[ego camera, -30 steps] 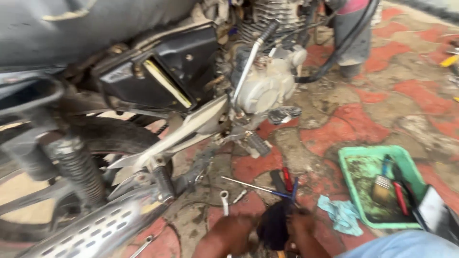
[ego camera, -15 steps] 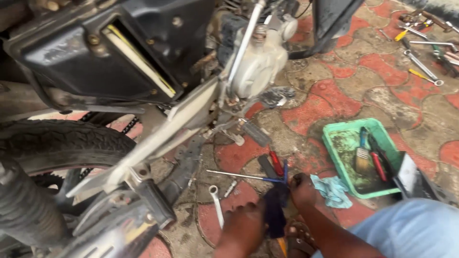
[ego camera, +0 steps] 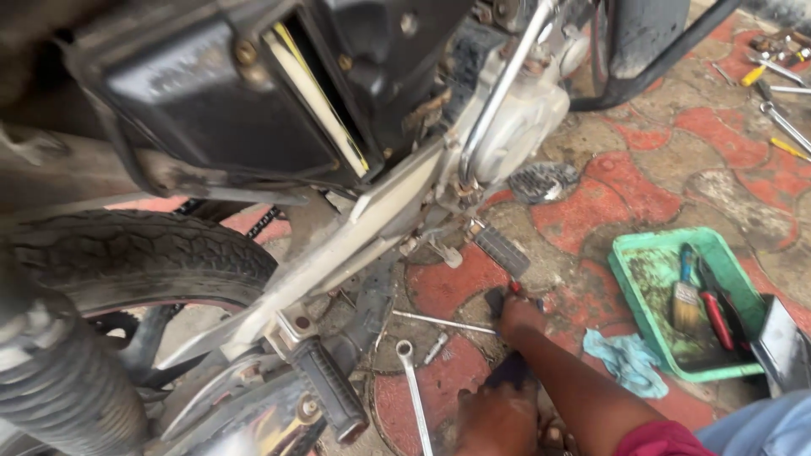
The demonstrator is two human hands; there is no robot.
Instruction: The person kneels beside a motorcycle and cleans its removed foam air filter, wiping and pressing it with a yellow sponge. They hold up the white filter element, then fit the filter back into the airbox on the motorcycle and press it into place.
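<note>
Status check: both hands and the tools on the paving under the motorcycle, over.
Right hand on the red-handled tool, grip hidden. Left hand low on the paving beside the silver ring spanner. Long thin metal rod lies between them; green plastic tray to the right.

Right hand: formerly back beside the left at the dark tool bundle, now reached forward, arm stretched out, covering the red-handled tool near the long thin rod.

Left hand: shifted lower in view, at the bottom edge, just behind the dark bundle.

Motorcycle: much closer and larger than before, black side box filling the upper view; rear tyre and footpeg nearer.

Green tray: moved from mid-right to right edge.

Scattered spanners: newly visible top right since a second ago.
</note>
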